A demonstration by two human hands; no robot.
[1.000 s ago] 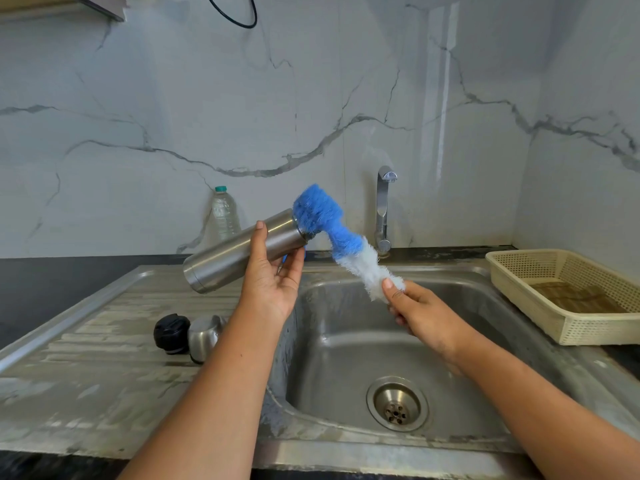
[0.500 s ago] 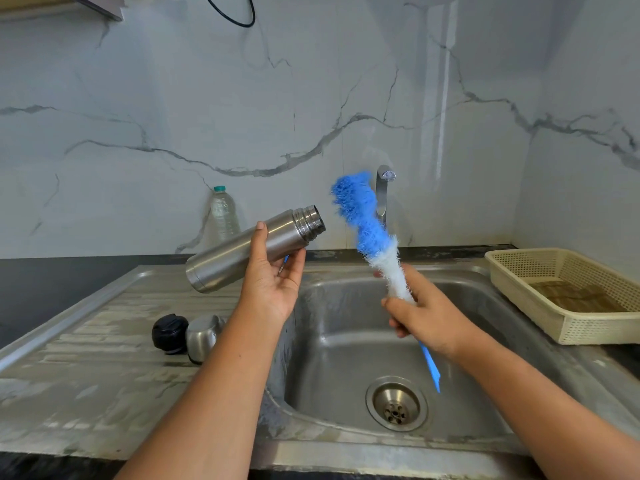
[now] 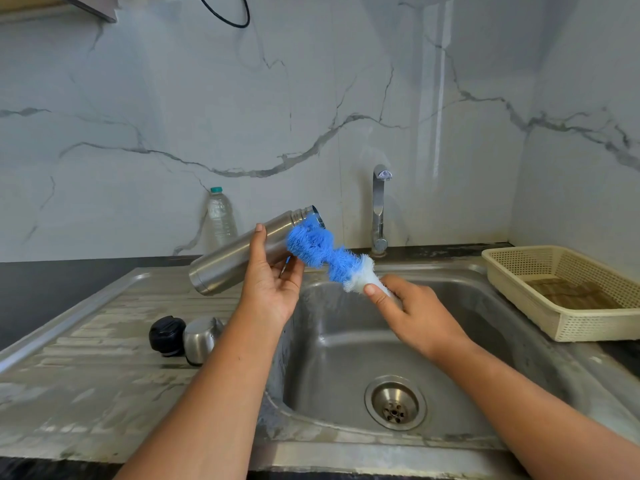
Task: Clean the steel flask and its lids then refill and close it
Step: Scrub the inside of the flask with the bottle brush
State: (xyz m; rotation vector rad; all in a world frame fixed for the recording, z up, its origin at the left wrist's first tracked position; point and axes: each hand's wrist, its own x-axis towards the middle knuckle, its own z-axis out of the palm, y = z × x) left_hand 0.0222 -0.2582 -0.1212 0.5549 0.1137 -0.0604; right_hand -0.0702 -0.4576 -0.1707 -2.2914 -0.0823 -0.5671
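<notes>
Stainless steel sink (image 3: 491,306) sits under the left hand (image 3: 270,292) and right hand (image 3: 419,318), drain (image 3: 394,403) below the right wrist. Cream perforated plastic basket (image 3: 568,332) is well off to the outer side of the right hand. Brushed steel cylindrical flask (image 3: 228,268) is held in the air, tilted: open threaded mouth up and toward the right hand, base low on the outer side of the left hand. Left hand grips the barrel, thumb laid over the top, fingers curled underneath. Blue-and-white bristle bottle brush (image 3: 322,252) runs from the right hand up to the flask neck. Its blue tip touches the neck just beside the mouth; can't tell if any bristle is inside. Right hand pinches the white bristle base, thumb on top, handle hidden. Rounded steel cup lid (image 3: 201,337) and black plastic stopper lid (image 3: 167,336) lie side by side on the drainboard (image 3: 86,375), outboard of the left forearm.

My read of the step: interior scrub. To do it well, line the brush axis up with the flask axis first and feed straight in. Left grip firm, twist plus stroke down to the base, mouth over the sink so drips land there. Hold further back on the handle for reach
</notes>
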